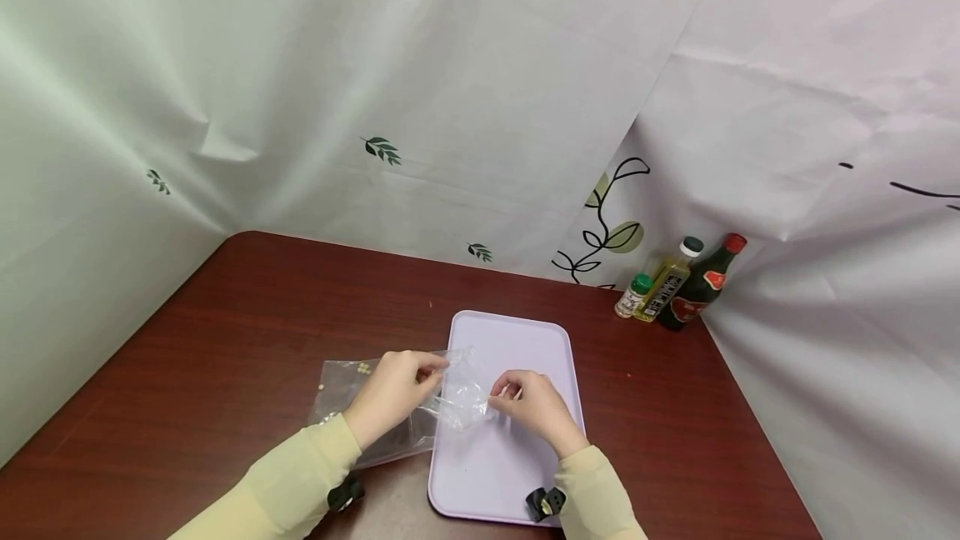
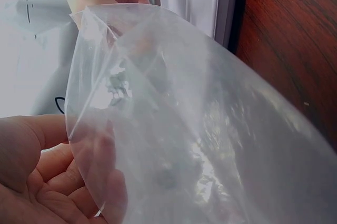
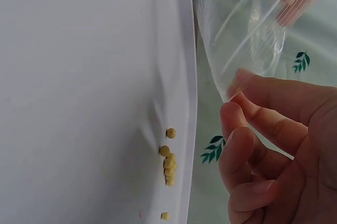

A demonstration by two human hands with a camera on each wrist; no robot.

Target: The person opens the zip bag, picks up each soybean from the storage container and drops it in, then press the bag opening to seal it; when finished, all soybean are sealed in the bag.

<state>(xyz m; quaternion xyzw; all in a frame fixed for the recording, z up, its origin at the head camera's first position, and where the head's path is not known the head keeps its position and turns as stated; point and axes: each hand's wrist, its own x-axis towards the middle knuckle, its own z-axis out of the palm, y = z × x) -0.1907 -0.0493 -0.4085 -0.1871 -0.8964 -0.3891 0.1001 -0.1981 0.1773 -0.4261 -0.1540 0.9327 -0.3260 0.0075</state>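
Observation:
A clear plastic bag [image 1: 341,390] stretches between both hands, its mouth end over a pale lilac tray [image 1: 480,473] and its other end on the table to the left. My left hand [image 1: 397,390] pinches the bag's edge; in the left wrist view its thumb lies outside the film [image 2: 174,108] and the other fingers show through it. With thumb and fingertip, my right hand [image 1: 534,407] pinches the opposite corner above the tray. A few small yellow beans [image 1: 363,368] show at the bag's left part. In the right wrist view, several yellow beans [image 3: 169,166] lie along the tray's rim.
At the back right corner stand a small green-capped jar [image 1: 634,296], a bottle of yellow oil [image 1: 669,282] and a dark red-capped bottle [image 1: 701,283]. A printed cloth [image 1: 465,107] walls the dark red table [image 1: 285,298] at the back and sides.

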